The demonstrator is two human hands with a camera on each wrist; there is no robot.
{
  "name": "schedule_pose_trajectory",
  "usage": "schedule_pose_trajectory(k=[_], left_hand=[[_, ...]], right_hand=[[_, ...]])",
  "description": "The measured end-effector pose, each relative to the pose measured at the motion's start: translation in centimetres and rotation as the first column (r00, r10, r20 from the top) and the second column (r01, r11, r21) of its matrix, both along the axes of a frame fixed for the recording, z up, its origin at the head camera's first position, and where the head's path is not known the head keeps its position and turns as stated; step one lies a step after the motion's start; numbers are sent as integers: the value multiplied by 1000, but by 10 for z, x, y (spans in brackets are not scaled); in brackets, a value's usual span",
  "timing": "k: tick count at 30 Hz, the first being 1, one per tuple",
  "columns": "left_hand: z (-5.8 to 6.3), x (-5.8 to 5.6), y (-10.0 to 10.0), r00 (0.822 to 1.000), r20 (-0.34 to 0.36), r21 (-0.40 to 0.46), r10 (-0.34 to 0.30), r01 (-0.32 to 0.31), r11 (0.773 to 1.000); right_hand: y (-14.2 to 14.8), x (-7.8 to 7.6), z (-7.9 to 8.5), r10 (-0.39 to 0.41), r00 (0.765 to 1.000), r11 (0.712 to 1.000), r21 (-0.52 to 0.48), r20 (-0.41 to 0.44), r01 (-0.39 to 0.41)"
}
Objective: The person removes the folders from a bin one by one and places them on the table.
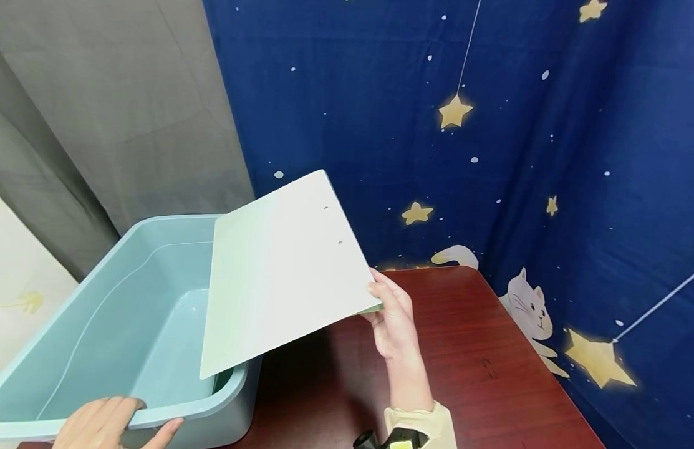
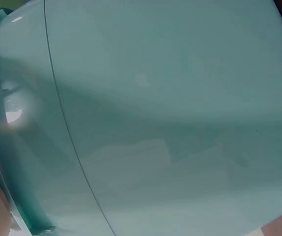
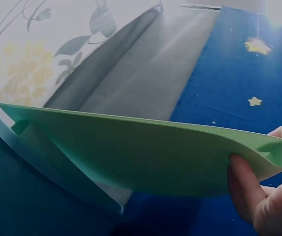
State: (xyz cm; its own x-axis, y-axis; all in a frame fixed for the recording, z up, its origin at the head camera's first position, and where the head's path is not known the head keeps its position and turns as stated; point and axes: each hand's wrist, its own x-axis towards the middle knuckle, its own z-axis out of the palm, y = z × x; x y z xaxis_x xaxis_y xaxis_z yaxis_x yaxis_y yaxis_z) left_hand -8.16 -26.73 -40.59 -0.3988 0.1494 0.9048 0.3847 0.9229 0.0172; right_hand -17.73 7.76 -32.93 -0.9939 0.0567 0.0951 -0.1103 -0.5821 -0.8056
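Standing on the red-brown table (image 1: pixel 464 355) is a blue tub (image 1: pixel 111 312). A folder (image 1: pixel 287 274) (pale on top, green beneath) tilts over the tub's right side. Left hand (image 1: pixel 102 424): fingers curled over the near rim. Right hand (image 1: pixel 393 315): fingers and thumb pinching the folder's corner.

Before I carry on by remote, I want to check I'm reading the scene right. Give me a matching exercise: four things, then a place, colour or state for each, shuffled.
Things
1. Left grip
2. Right grip
3. Folder
4. Table

Places, colours, states
A. Pinching a thing near its corner
B. Reddish brown
C. On the near rim of the tub
D. Slanted, hiding part of the tub in the head view

Pairs: 1-C, 2-A, 3-D, 4-B
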Motion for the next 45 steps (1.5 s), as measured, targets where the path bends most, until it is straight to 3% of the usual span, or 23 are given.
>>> schedule_pose_trajectory(k=[9, 24, 36, 45], left_hand=[[-2, 3, -2, 997, 72, -30, 36, -34, 999], [-3, 3, 0, 998, 57, -2, 33, -33, 999], [-3, 0, 0, 1000, -8, -2, 15, -15, 1000], [-4, 2, -1, 998, 49, -5, 29, -29, 1000]], right_hand=[[28, 6, -14, -38, 999, 998, -45, 21, 39], [58, 7, -45, -62, 998, 992, -104, 33, 65], [69, -2, -94, -56, 997, 991, -119, 45, 61], [64, -8, -139, -38, 995, 992, -113, 92, 48]])
